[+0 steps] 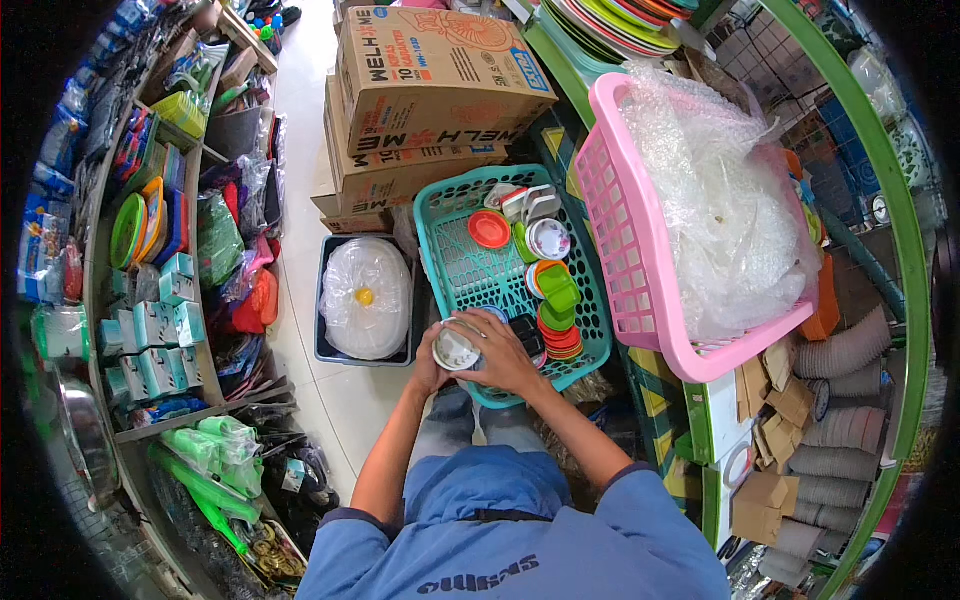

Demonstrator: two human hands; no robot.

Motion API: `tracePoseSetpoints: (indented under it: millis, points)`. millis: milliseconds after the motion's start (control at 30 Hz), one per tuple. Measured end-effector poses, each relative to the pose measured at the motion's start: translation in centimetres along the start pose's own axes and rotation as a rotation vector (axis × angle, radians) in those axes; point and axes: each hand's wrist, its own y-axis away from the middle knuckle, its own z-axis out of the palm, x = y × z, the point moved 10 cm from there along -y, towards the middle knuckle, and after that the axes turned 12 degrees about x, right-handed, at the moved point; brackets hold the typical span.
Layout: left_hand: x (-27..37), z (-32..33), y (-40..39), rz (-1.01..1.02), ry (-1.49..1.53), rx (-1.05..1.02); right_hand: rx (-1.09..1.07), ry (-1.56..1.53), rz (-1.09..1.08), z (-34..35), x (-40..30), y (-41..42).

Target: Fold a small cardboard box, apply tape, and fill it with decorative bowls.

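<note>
A small white bowl with a floral pattern [456,349] is held between both hands, perhaps with others stacked under it. My left hand [427,361] grips its left side, while my right hand [501,352] curls over its right side. Below them sits a teal plastic basket [427,247] with a perforated floor. Inside it are a red-orange bowl [489,229], a floral white bowl [549,239], green square dishes [559,286], a stack of red dishes [564,343] and a black container [526,334] partly hidden by my right hand.
Left of the basket, a dark tub [322,330] holds a plastic-wrapped white lidded container [367,300]. Fan cartons [442,75] are piled behind. A pink basket [600,172] with bubble wrap [712,187] stands on the right, near stacked plates [615,30]. Crowded shelves [202,300] line the left.
</note>
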Motion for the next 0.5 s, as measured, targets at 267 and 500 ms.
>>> tracePoseSetpoints:
  millis: [267,500]
  points:
    - [2.0,4.7,1.7,0.015,0.076,-0.3,0.252,-0.145,0.248,-1.6,7.5,1.4]
    - [1.7,4.2,1.3,0.009,0.102,-0.305,0.055,0.188,0.308,3.6,12.7,3.6]
